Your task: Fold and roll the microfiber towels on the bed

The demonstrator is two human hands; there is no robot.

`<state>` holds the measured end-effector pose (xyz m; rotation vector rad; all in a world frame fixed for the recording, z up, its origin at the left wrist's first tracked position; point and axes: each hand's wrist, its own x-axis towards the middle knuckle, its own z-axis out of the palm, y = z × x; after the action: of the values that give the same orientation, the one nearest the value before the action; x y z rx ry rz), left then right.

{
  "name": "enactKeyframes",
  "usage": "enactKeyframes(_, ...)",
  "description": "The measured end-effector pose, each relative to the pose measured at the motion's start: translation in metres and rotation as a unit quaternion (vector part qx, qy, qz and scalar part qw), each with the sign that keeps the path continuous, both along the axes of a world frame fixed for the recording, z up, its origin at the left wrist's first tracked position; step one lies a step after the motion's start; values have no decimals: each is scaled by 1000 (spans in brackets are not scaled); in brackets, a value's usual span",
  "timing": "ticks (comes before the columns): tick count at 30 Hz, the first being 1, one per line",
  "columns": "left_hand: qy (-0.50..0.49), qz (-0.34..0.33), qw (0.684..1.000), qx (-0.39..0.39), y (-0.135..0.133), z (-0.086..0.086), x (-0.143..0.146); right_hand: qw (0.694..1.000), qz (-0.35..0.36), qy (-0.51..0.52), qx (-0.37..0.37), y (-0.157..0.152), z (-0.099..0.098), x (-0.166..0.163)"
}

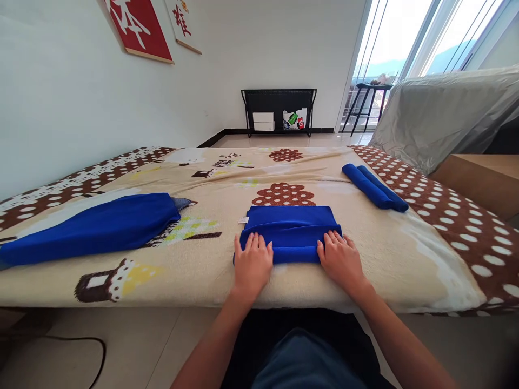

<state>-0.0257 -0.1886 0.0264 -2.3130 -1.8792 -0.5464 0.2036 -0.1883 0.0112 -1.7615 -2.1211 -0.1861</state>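
One left hand and one right hand are resting on opposite ends of a partly folded blue cloth lying on the polka-dot-bordered blanket; the view isn't showing whether they're pinching it.

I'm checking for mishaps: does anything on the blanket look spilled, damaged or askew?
No spill or damage shows on the blanket. A small white tag pokes untidily from the left edge of the blue cloth under the left hand and right hand.
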Motion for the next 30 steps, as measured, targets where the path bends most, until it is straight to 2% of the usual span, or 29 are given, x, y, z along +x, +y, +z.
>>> enactKeyframes(3,11,-98,995,-26,2,2,28,996,91,-12,-14,1,3,-19)
enactKeyframes(5,11,-138,989,-41,7,1,40,993,113,-14,-20,6,4,-26)
enactKeyframes(7,4,-107,994,-38,11,-1,41,997,72,-10,-16,10,3,-23)
enactKeyframes(11,-12,42,999,-9,7,-6,23,999,-47,-5,2,10,1,-1)
enactKeyframes(13,-11,73,997,-3,5,-8,18,997,-74,-9,9,6,0,3)
enactKeyframes(14,-8,67,998,-5,5,-8,18,997,-75,-11,11,4,0,2)
enactKeyframes(16,2,13,1000,-21,11,-7,23,999,-42,-16,8,3,1,-8)
enactKeyframes(19,18,-118,991,-59,27,-2,32,998,55,-22,-9,8,4,-27)
enactKeyframes(21,24,-158,984,-79,36,1,30,996,86,-22,-19,14,5,-31)
enactKeyframes(23,23,-121,989,-84,37,2,22,998,59,-16,-22,17,5,-23)
enactKeyframes(27,13,45,997,-59,19,2,0,998,-51,-8,-21,15,4,4)
enactKeyframes(30,20,81,995,-48,9,3,1,997,-77,-13,-24,12,5,6)
